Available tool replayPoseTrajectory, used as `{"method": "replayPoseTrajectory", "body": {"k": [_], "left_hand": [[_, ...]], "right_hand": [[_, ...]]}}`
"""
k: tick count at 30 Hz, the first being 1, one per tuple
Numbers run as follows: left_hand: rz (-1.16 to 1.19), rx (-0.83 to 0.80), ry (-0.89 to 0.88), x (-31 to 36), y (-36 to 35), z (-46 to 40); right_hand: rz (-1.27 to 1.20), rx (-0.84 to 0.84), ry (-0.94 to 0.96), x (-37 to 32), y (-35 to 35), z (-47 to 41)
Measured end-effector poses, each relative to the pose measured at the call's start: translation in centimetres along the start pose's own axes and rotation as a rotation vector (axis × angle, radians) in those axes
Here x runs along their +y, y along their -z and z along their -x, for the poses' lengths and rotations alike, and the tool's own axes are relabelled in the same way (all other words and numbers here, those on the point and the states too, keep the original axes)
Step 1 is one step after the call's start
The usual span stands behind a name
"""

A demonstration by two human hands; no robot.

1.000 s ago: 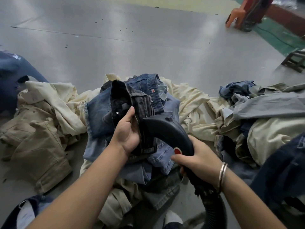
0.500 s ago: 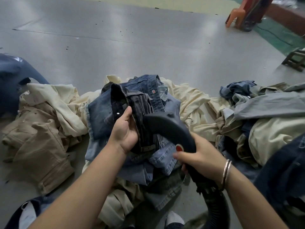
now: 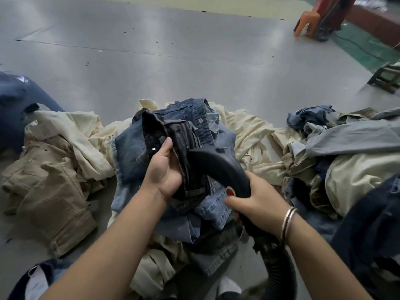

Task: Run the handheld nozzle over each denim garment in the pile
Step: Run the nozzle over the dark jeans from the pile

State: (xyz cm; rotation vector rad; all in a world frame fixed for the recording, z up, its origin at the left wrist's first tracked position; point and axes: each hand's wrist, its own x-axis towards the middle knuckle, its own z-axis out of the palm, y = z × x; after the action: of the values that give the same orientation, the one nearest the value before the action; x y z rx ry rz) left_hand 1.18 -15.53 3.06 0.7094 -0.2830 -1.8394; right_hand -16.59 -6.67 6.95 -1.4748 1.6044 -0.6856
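The left hand (image 3: 165, 169) gripped dark jeans (image 3: 173, 135) beside the nozzle (image 3: 216, 163), held by the right hand (image 3: 257, 200); loose fabric risked clogging its mouth.

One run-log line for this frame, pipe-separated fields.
left hand grips dark denim garment | right hand holds nozzle against it | pile on floor

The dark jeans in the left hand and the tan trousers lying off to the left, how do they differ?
The dark jeans are near-black denim; the tan trousers are khaki. The dark jeans are bunched and lifted, gripped by the left hand with the black nozzle, held by the right hand, at them; the tan trousers lie spread on the grey floor, untouched. Both are crumpled garments.
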Motion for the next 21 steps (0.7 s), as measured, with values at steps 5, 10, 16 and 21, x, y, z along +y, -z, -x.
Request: {"method": "replayPoseTrajectory", "body": {"k": [5, 10, 16, 21], "left_hand": [[-0.02, -0.012, 0.006, -0.6, 0.0, 0.0], [-0.031, -0.002, 0.032, -0.7, 0.2, 0.1], [-0.041, -0.032, -0.01, -0.8, 0.2, -0.4], [-0.08, -0.157, 0.018, -2.2, 0.1, -0.4]], "right_hand": [[-0.015, 0.049, 0.023, -0.1, -0.2, -0.4], [-0.213, 0.167, 0.035, -0.5, 0.6, -0.7], [-0.11, -0.045, -0.016, 0.1, 0.3, 0.0], [-0.216, 0.193, 0.02, 0.0, -2.0, -2.0]]}}
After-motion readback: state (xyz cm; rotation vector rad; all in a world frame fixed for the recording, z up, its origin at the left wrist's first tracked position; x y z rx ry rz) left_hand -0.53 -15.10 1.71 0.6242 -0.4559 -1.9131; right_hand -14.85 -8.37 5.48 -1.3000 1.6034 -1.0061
